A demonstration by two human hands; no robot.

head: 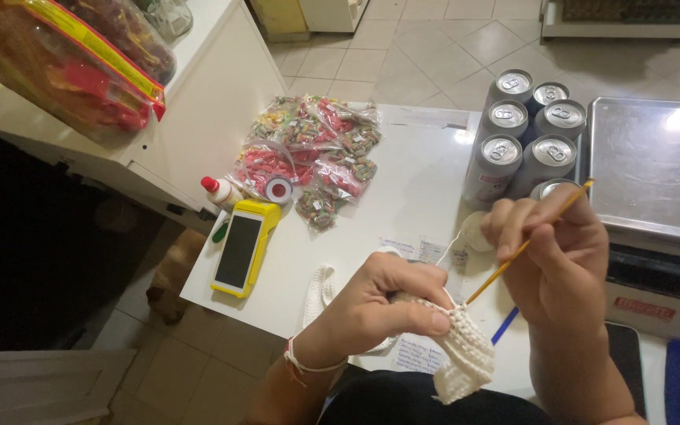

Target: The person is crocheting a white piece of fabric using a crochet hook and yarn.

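My left hand (383, 303) pinches a piece of cream crochet work (464, 354) between thumb and fingers, just above the table's near edge. My right hand (548, 252) grips a thin orange crochet hook (525, 245), whose tip enters the top edge of the cream piece. A strand of cream yarn (449, 248) runs up from the work toward a small yarn ball (474, 230) behind my right hand. Another cream knitted strip (316, 295) lies on the white table (403, 197) under my left wrist.
Several silver drink cans (525, 126) stand at the back right beside a metal scale tray (655, 165). Bags of colourful candy (316, 157), a tape roll (279, 189), a glue bottle (220, 191) and a yellow card terminal (244, 245) lie at left. A blue pen (505, 324) rests on papers.
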